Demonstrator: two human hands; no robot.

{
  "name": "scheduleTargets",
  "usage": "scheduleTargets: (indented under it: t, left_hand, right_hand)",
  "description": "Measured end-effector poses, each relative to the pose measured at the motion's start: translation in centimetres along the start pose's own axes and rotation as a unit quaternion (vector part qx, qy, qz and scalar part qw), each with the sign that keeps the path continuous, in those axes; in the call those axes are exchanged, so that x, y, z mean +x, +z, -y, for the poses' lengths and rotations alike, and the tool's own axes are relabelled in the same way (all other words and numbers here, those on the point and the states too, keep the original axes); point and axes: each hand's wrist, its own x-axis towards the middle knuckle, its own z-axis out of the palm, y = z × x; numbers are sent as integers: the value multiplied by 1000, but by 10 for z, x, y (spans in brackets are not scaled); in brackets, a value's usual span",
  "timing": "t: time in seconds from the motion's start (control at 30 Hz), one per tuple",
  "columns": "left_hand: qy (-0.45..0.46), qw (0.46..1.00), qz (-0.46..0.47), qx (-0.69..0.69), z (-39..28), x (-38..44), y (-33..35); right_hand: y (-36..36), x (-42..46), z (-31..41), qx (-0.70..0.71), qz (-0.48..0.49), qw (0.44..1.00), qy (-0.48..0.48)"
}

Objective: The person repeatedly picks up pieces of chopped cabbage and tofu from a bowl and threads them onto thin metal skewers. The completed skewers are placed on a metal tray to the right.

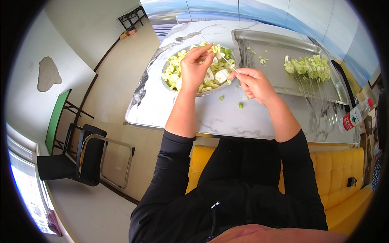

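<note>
My right hand (255, 85) grips the lower end of a thin metal skewer (227, 62), which slants up and left over a round metal bowl (165, 83). At the skewer's upper part, the thumb and fingertips of my left hand (196, 65) pinch a pale green leaf piece (216, 48). Torn leafy vegetable, like lettuce or cabbage, fills the bowl, with broad white stem pieces (222, 76) among it. The fingers partly hide the skewer's far stretch.
Right of the bowl, a steel tray (273, 86) holds bare skewers (245, 53) and several skewers loaded with leaves (308, 67), their ends reaching over its near rim. Leaf scraps (240, 105) dot the marble-patterned table (231, 121). A red-capped plastic bottle (354, 117) is at the right.
</note>
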Motion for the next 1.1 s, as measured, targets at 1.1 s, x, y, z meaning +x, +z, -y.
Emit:
scheduleTargets:
  t: [1.1]
  left_hand:
    - [-113, 989, -12, -90, -2, -5, 10]
  right_hand:
    - [2, 2, -6, -30, -18, 999, -14]
